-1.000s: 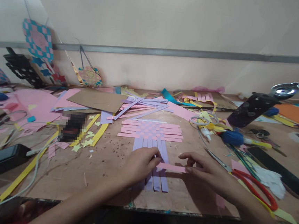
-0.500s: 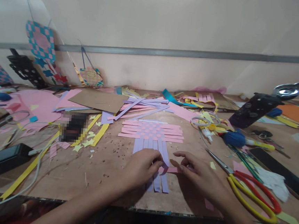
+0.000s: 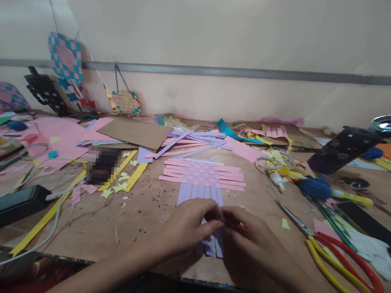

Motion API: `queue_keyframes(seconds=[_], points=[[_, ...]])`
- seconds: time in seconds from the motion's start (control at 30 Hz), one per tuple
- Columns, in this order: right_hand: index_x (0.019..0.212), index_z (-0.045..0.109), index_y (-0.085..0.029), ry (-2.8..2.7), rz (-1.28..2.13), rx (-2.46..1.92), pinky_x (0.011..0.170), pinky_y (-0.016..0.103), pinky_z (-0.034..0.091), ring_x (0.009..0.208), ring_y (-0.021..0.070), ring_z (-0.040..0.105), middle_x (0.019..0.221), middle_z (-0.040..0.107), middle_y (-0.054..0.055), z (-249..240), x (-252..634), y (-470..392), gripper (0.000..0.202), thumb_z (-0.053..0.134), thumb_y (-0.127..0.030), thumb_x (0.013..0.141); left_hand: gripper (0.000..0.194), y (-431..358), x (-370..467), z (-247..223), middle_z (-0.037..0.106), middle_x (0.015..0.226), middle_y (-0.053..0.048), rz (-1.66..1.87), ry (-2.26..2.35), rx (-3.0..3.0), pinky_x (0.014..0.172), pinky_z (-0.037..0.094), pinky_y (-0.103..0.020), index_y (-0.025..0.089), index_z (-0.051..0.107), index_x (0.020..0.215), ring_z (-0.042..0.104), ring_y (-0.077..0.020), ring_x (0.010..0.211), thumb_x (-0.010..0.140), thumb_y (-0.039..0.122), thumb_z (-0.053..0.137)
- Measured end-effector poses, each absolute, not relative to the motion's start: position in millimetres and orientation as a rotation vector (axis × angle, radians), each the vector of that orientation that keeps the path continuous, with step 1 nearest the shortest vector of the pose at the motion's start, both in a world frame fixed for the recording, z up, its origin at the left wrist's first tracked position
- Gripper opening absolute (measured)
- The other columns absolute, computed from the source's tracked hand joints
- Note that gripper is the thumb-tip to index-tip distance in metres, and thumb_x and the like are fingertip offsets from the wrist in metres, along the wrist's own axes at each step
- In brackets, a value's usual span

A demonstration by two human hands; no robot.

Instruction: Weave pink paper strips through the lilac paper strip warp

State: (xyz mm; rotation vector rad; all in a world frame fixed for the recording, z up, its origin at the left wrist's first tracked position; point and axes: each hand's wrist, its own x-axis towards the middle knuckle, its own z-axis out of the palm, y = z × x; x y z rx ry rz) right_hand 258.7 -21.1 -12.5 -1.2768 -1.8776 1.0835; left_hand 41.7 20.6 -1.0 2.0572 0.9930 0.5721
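Observation:
A woven paper mat (image 3: 202,171) lies flat on the table, its pink strips crossing purple ones in a checkered patch. Loose ends of the purple strips (image 3: 219,245) run from it toward me, under my hands. My left hand (image 3: 189,221) is closed in a pinch over them. Opposite it, my right hand (image 3: 248,228) is also closed, and the fingertips of both meet. Between them they hold a pink paper strip, now almost wholly hidden by the fingers.
Scissors (image 3: 338,255) with red and yellow handles lie right of my hands, near blue yarn (image 3: 315,188) and a dark tumbler (image 3: 344,149). Behind the mat are cut strips and brown cardboard (image 3: 133,132). A black power strip (image 3: 8,210) and white cable are at left.
My right hand has moved left until its fingertips meet those of my left hand. The pink strip that showed between them is now mostly covered. The whole view has shifted slightly.

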Motion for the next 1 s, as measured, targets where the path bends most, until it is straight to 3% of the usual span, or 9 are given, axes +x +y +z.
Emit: queue_keyframes(seconds=[0.17, 0.3, 0.47, 0.63, 0.83, 1.0], points=[[0.121, 0.074, -0.026, -2.038, 0.995, -1.423, 0.099, 0.047, 0.053, 0.111, 0.0294, 0.069, 0.119, 0.077, 0.008, -11, 273, -22, 0.032, 0.053, -0.032, 0.098, 0.022, 7, 24, -11, 0.074, 0.109, -0.005, 0.388, 0.967, 2.413, 0.088, 0.049, -0.038, 0.022, 0.068, 0.109, 0.066, -0.0255, 0.101, 0.090, 0.027, 0.079], [0.115, 0.074, -0.025, -2.041, 0.895, -1.438, 0.096, 0.045, 0.053, 0.109, 0.0295, 0.069, 0.116, 0.077, 0.010, -18, 271, -21, 0.032, 0.052, -0.044, 0.104, 0.017, -2, 22, -22, 0.070, 0.104, -0.008, 0.303, 0.867, 2.676, 0.089, 0.052, -0.041, 0.018, 0.065, 0.102, 0.065, -0.0276, 0.099, 0.091, 0.028, 0.074], [0.110, 0.074, -0.024, -2.118, 0.687, -1.346, 0.083, 0.037, 0.053, 0.096, 0.0242, 0.069, 0.102, 0.073, 0.007, -28, 267, -13, 0.021, 0.055, -0.027, 0.102, 0.010, -5, 30, -32, 0.068, 0.095, -0.009, 0.334, 0.844, 2.907, 0.090, 0.053, -0.044, 0.016, 0.065, 0.095, 0.064, -0.0276, 0.094, 0.099, 0.024, 0.060], [0.108, 0.073, -0.022, -2.198, 0.574, -1.323, 0.083, 0.037, 0.051, 0.096, 0.0241, 0.066, 0.101, 0.069, 0.008, -33, 272, -5, 0.022, 0.051, -0.021, 0.103, 0.009, -1, 31, -26, 0.069, 0.092, -0.007, 0.264, 0.880, 2.886, 0.080, 0.053, -0.039, 0.017, 0.066, 0.091, 0.065, -0.0241, 0.085, 0.096, 0.016, 0.059], [0.108, 0.074, -0.021, -2.288, 0.543, -1.386, 0.081, 0.037, 0.047, 0.094, 0.0249, 0.062, 0.098, 0.066, 0.008, -30, 261, 6, 0.023, 0.051, -0.024, 0.104, 0.016, -5, 30, -20, 0.069, 0.096, -0.007, 0.262, 0.884, 2.884, 0.085, 0.053, -0.040, 0.018, 0.066, 0.092, 0.066, -0.0270, 0.092, 0.094, 0.033, 0.070], [0.086, 0.072, -0.020, -2.268, 0.526, -1.408, 0.072, 0.033, 0.044, 0.084, 0.0226, 0.059, 0.088, 0.064, 0.006, -31, 250, 13, 0.017, 0.057, -0.016, 0.096, 0.002, -10, 31, -40, 0.068, 0.093, -0.007, 0.304, 0.876, 3.060, 0.084, 0.051, -0.044, 0.019, 0.065, 0.093, 0.064, -0.0271, 0.086, 0.094, 0.021, 0.065]])
